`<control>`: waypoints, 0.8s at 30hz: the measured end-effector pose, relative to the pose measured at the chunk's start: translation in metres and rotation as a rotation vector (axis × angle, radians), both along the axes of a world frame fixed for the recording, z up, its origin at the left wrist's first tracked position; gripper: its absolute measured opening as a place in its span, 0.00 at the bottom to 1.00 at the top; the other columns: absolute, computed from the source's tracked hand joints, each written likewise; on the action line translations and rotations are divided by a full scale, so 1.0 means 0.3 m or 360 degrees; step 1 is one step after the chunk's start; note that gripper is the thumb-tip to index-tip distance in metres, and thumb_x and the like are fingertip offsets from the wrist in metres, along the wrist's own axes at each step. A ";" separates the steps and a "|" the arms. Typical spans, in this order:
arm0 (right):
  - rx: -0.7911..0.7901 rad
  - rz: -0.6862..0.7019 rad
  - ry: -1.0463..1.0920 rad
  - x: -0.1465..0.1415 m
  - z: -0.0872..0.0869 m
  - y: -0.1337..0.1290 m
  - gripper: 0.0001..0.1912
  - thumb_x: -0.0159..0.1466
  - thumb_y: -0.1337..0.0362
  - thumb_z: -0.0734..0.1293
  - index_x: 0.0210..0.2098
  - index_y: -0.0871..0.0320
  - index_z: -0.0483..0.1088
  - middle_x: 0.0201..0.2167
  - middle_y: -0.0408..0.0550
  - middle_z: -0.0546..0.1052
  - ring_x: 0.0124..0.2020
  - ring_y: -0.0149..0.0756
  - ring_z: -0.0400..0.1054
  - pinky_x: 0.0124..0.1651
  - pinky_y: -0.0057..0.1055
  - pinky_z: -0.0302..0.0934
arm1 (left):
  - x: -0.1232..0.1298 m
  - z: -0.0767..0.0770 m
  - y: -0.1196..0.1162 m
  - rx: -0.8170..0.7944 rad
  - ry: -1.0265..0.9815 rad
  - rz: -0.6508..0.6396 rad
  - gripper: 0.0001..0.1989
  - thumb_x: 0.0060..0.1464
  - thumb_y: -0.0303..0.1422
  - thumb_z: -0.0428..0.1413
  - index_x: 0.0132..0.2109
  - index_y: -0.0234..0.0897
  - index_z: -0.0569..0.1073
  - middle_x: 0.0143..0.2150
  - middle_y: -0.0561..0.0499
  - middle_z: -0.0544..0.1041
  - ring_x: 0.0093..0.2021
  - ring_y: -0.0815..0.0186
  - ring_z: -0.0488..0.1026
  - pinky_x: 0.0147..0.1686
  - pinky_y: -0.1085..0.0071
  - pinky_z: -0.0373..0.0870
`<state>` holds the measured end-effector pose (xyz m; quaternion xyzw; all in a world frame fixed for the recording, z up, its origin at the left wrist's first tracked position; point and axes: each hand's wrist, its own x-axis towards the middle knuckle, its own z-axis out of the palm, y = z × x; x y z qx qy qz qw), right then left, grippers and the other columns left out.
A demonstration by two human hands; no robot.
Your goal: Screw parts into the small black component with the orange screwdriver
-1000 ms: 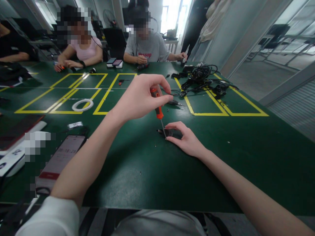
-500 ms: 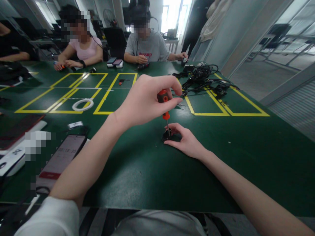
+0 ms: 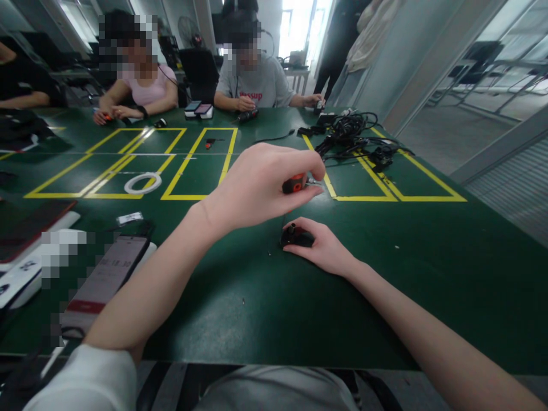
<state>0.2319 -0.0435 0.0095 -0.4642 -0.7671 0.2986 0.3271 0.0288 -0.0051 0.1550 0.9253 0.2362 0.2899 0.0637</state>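
Note:
My left hand [image 3: 265,180] is closed round the red and black handle of a screwdriver [image 3: 295,183], above the green table [image 3: 342,319]. The screwdriver's tip is hard to make out, near the black part below. My right hand [image 3: 323,245] rests on the table and grips a small black part [image 3: 298,236] between thumb and fingers. A short dark post stands up from that part. Tiny screws [image 3: 269,253] lie on the table to its left.
Phones [image 3: 105,274] and white devices lie at the left. A white ring [image 3: 142,183] sits within yellow tape lines. Tangled black cables [image 3: 351,134] are piled at the back right. Across the table, people sit; one holds a dark tool [image 3: 247,115].
My left hand has moved slightly right and down with the screwdriver, whose handle is now tilted and whose shaft shows less. My right hand still holds the black part in nearly the same place.

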 end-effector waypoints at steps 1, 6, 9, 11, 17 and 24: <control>-0.0002 0.0001 -0.0003 0.001 -0.001 0.000 0.15 0.61 0.61 0.75 0.46 0.55 0.73 0.42 0.49 0.80 0.42 0.44 0.76 0.49 0.42 0.71 | 0.002 -0.006 0.005 0.0027 -0.0021 -0.0045 0.08 0.65 0.36 0.56 0.44 0.39 0.79 0.38 0.49 0.83 0.40 0.62 0.80 0.39 0.69 0.70; 0.0018 0.0016 0.0016 0.002 -0.008 0.001 0.15 0.62 0.61 0.75 0.46 0.56 0.72 0.42 0.48 0.81 0.43 0.44 0.76 0.50 0.42 0.71 | 0.004 -0.016 0.012 0.0184 -0.0210 -0.0148 0.07 0.64 0.34 0.58 0.40 0.36 0.79 0.34 0.49 0.83 0.34 0.66 0.79 0.35 0.71 0.69; 0.0028 0.0025 0.0037 0.001 -0.012 0.002 0.14 0.62 0.61 0.75 0.46 0.55 0.73 0.42 0.48 0.81 0.44 0.44 0.76 0.50 0.43 0.72 | 0.005 -0.011 0.003 0.0198 -0.0250 -0.0181 0.07 0.65 0.34 0.58 0.39 0.36 0.78 0.33 0.50 0.83 0.32 0.67 0.78 0.33 0.72 0.69; 0.0025 0.0022 0.0039 0.001 -0.013 0.003 0.14 0.62 0.62 0.75 0.45 0.55 0.73 0.42 0.48 0.81 0.43 0.44 0.76 0.50 0.43 0.72 | 0.007 -0.012 -0.001 0.0189 -0.0220 -0.0202 0.07 0.65 0.33 0.58 0.40 0.37 0.78 0.34 0.50 0.83 0.32 0.67 0.79 0.33 0.72 0.69; 0.0021 0.0022 0.0035 0.000 -0.008 0.005 0.14 0.61 0.63 0.75 0.44 0.56 0.73 0.42 0.49 0.81 0.43 0.44 0.76 0.49 0.43 0.71 | 0.021 -0.033 0.005 0.0225 -0.0162 -0.0205 0.08 0.66 0.32 0.55 0.39 0.38 0.78 0.35 0.50 0.83 0.36 0.65 0.79 0.35 0.71 0.69; 0.0089 0.0020 0.0038 -0.004 -0.011 0.004 0.12 0.61 0.63 0.74 0.43 0.57 0.74 0.39 0.48 0.81 0.39 0.43 0.76 0.44 0.40 0.71 | 0.034 -0.048 0.002 0.0218 -0.0093 -0.0220 0.09 0.64 0.32 0.54 0.45 0.35 0.78 0.39 0.48 0.82 0.38 0.64 0.79 0.36 0.71 0.70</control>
